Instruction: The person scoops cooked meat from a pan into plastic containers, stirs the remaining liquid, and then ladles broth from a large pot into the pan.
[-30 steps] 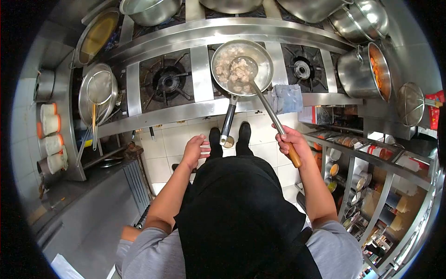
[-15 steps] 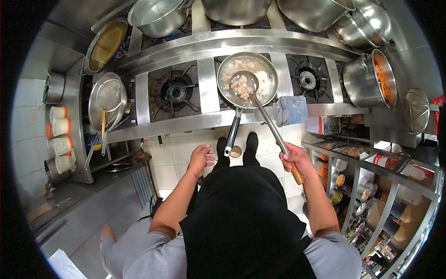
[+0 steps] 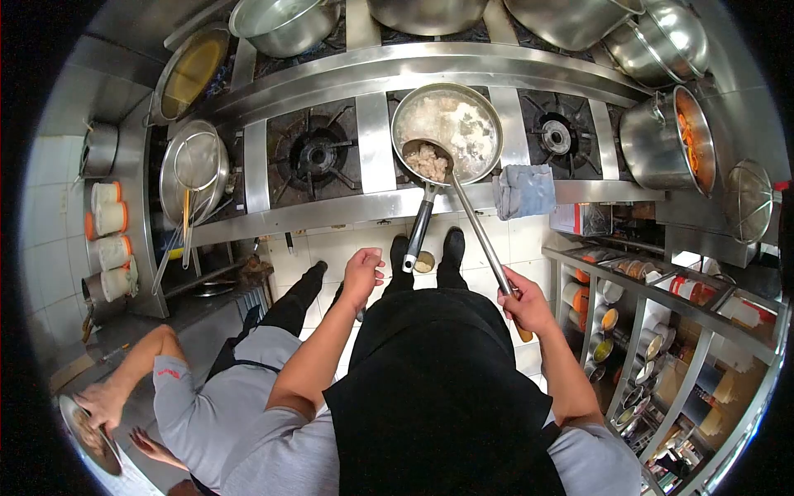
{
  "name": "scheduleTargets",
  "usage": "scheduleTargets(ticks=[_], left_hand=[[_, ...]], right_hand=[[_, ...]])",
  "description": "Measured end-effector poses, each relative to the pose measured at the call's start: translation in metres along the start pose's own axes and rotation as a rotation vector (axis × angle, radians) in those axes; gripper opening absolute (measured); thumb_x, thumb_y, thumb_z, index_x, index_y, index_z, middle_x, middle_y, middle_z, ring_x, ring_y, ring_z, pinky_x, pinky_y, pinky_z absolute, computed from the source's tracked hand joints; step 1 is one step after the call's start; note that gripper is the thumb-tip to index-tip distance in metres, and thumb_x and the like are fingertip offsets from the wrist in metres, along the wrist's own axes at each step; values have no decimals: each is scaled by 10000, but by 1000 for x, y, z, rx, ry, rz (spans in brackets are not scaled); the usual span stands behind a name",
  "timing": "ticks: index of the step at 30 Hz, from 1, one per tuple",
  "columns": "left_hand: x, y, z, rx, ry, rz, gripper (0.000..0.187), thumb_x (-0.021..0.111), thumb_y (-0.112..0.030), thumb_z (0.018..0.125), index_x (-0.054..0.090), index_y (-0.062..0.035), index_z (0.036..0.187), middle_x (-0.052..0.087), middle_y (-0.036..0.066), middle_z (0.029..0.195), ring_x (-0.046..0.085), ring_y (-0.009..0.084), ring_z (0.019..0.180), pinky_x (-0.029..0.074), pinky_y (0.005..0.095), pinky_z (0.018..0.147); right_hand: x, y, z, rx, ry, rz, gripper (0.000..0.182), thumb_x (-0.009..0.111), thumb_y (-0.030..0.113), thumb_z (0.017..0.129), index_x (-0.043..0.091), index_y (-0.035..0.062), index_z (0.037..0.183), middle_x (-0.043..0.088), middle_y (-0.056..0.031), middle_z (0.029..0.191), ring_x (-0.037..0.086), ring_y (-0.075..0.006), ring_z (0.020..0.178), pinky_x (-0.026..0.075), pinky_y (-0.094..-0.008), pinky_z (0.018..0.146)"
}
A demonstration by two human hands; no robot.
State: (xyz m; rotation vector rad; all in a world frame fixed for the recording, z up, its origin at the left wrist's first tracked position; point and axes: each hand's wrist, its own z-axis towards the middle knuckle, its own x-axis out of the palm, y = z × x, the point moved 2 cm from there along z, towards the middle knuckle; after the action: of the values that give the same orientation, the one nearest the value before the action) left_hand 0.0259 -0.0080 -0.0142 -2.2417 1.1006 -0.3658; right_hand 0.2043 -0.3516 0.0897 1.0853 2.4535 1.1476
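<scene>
A pan (image 3: 494, 153) of bubbling, foamy liquid stands on a burner at the centre of the stove. My right hand (image 3: 526, 302) is wrapped round the wooden end of a long-handled ladle (image 3: 480, 227). The ladle's bowl, full of pale meat pieces (image 3: 428, 162), is at the near edge of the pan. My left hand (image 3: 362, 277) is in the air left of the pan's black handle (image 3: 421, 223), touching nothing, its fingers loosely curled. A folded grey-blue cloth (image 3: 526, 192) lies on the stove's front edge, right of the pan.
Large pots (image 3: 285, 31) line the back. A pot with orange pieces (image 3: 695, 140) stands right, a strainer on a bowl (image 3: 195, 165) left. Jars (image 3: 109, 218) stand far left, a shelf rack (image 3: 662, 289) right. A co-worker (image 3: 207, 388) at lower left handles a round pan (image 3: 89, 436).
The ladle's bowl has moved toward me to the pan's near edge. Foam in the pan has spread. The co-worker has come further into view at lower left, with arms and a pan showing.
</scene>
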Motion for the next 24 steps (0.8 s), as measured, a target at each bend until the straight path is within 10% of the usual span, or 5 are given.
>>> scheduleTargets(ticks=[12, 17, 24], left_hand=[[-1, -10, -4, 167, -118, 250, 285, 665, -322, 1034, 685, -89, 1195, 661, 38, 907, 595, 113, 740, 519, 299, 649], [20, -69, 6, 809, -181, 719, 331, 665, -262, 1002, 687, -84, 1280, 699, 157, 940, 661, 297, 822, 528, 421, 793], [95, -157, 44, 811, -66, 1075, 408, 605, -304, 1007, 628, -123, 1372, 734, 220, 1038, 703, 428, 982, 550, 539, 838]], right_hand=[[3, -26, -3, -74, -68, -234, 789, 659, -106, 906, 424, 131, 1621, 592, 2, 934, 534, -74, 709, 528, -245, 626], [4, -37, -2, -109, -54, -195, 783, 659, -101, 915, 423, 136, 1622, 595, -2, 946, 537, -71, 714, 528, -247, 620], [12, -34, -1, -85, -28, -43, 793, 644, -108, 921, 405, 145, 1633, 597, 2, 949, 533, -62, 706, 519, -240, 607]])
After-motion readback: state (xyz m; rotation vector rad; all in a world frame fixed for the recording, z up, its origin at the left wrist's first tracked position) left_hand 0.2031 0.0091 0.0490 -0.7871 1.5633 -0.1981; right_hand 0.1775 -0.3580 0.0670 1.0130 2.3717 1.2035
